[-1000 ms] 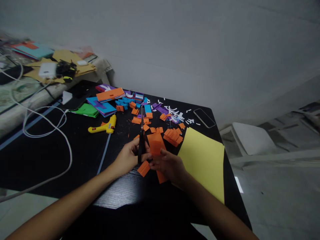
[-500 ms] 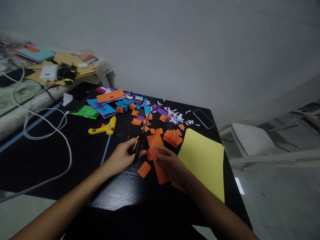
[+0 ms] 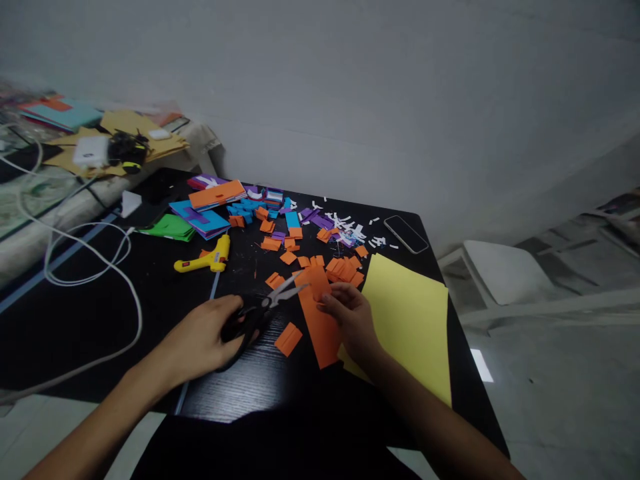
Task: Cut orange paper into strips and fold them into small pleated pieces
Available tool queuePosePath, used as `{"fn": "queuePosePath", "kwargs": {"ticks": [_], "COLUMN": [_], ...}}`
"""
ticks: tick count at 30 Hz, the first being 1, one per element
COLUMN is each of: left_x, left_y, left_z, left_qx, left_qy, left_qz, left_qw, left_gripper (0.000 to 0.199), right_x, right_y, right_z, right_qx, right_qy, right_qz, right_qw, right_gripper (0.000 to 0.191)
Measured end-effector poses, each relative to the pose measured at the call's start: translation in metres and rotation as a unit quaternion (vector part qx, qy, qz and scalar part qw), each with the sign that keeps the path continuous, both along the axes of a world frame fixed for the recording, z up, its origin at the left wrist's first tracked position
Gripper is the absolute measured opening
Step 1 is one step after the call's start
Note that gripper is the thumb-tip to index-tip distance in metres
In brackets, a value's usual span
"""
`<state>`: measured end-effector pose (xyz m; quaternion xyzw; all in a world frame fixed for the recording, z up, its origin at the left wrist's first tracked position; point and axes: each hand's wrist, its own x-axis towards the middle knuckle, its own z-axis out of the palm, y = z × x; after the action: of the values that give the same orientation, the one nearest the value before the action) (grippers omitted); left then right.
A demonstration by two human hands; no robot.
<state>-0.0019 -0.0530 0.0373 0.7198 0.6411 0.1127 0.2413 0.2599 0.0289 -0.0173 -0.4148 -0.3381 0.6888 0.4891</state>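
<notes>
My left hand (image 3: 213, 333) is wrapped round the black handles of the scissors (image 3: 267, 303), whose blades are spread and point right. Between the fingers and thumb of my right hand (image 3: 350, 317) is a small orange paper piece (image 3: 320, 283), close to the blade tips. Beneath it on the table lies a long orange strip (image 3: 323, 340). A folded orange piece (image 3: 289, 339) rests below the scissors. Yellow sheets (image 3: 410, 320) lie partly under my right wrist.
Orange, blue, purple and white paper scraps (image 3: 345, 227) cover the back of the black table. A yellow glue gun (image 3: 205, 259), folded coloured papers (image 3: 217, 193), a white cable (image 3: 135, 300) and a phone (image 3: 406, 235) lie around. A white chair (image 3: 500, 270) stands right.
My left hand has moved left and down, and the scissors have swung towards the right and opened. My right hand has raised and turned the small orange piece.
</notes>
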Motion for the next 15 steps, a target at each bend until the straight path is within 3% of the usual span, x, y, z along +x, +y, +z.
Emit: {"fn": "queuePosePath", "kwargs": {"ticks": [8, 15], "left_x": [0.024, 0.025], "left_y": [0.002, 0.005], "left_z": [-0.008, -0.018], "left_qx": [0.028, 0.045], "left_qy": [0.051, 0.044], "left_qz": [-0.046, -0.066], "left_qw": [0.997, 0.996], "left_gripper": [0.008, 0.006], "right_x": [0.000, -0.002], "right_y": [-0.002, -0.006], "right_z": [0.001, 0.005], "right_qx": [0.033, 0.045], "right_qy": [-0.015, -0.013], "right_qz": [0.015, 0.020], "right_qw": [0.999, 0.999], "right_gripper": [0.031, 0.027]}}
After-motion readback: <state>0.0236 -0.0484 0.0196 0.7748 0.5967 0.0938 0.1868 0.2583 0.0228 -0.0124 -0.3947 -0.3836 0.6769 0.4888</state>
